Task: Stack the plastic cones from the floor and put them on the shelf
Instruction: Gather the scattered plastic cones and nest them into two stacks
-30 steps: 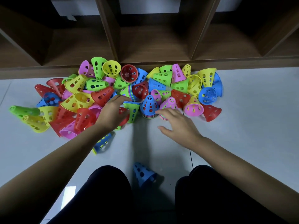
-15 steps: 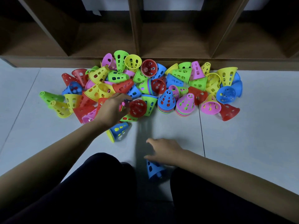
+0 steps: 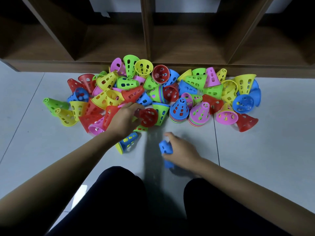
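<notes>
- Right hand [image 3: 180,151]: fingers curled round a blue cone [image 3: 165,147], on the near side of the blue stack [image 3: 179,110] and apart from it. Blur hides the cone's axis.
- Blue stack: upright on the floor [image 3: 255,159], tip up, with the shelf [image 3: 148,40] beyond it.
- Left hand [image 3: 124,119]: just left of the stack, gripping a red cone [image 3: 148,117] whose mouth is turned toward the camera.
- Judgement: the red cone is nearer the stack. Either cone must go mouth-down over the tip.

grey tiled floor [image 3: 265,142], wooden shelf [image 3: 146,31], white wall [image 3: 184,4]
</notes>
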